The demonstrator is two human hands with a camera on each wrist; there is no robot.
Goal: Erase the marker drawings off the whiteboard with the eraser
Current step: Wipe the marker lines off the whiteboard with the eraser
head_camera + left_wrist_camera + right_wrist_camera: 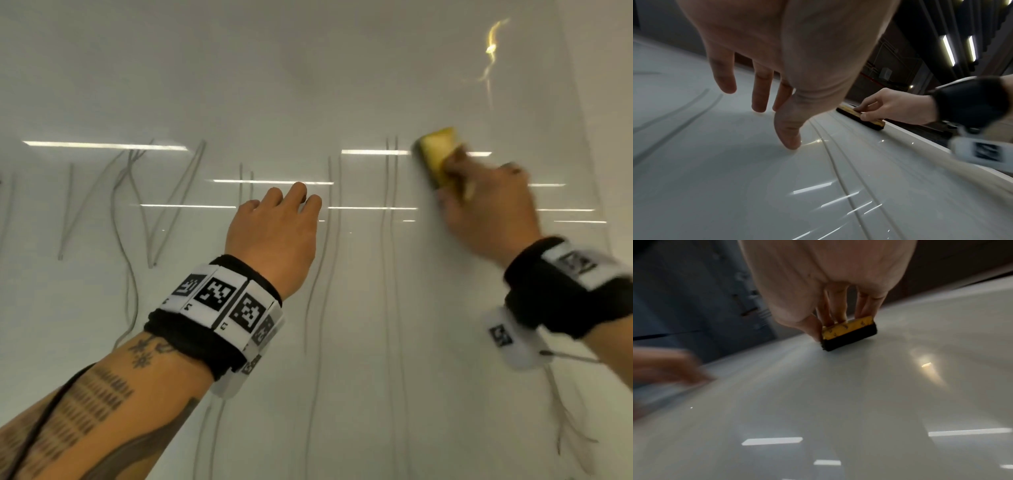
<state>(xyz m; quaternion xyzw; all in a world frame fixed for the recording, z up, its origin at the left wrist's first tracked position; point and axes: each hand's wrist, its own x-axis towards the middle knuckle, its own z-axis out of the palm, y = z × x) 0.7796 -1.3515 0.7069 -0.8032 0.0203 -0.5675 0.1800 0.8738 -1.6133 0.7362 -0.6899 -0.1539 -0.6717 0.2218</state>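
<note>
A white whiteboard [308, 85] fills the head view, with grey marker lines [161, 205] zigzagging at the left and long vertical strokes [390, 240] in the middle. My right hand [479, 212] grips a yellow-backed eraser [436, 154] with its black felt pressed on the board, just right of the vertical strokes; it is motion-blurred. In the right wrist view the fingers [836, 308] pinch the eraser [849, 332] from both sides. My left hand [284, 219] rests with straight fingertips [789, 139] on the board, holding nothing. The eraser [859, 116] sits near the board's edge.
The board's right edge [582, 137] runs down just right of the eraser. Ceiling lights reflect as bright bars [102, 145] on the glossy surface. A scribble [565, 421] sits low on the right, below my right wrist.
</note>
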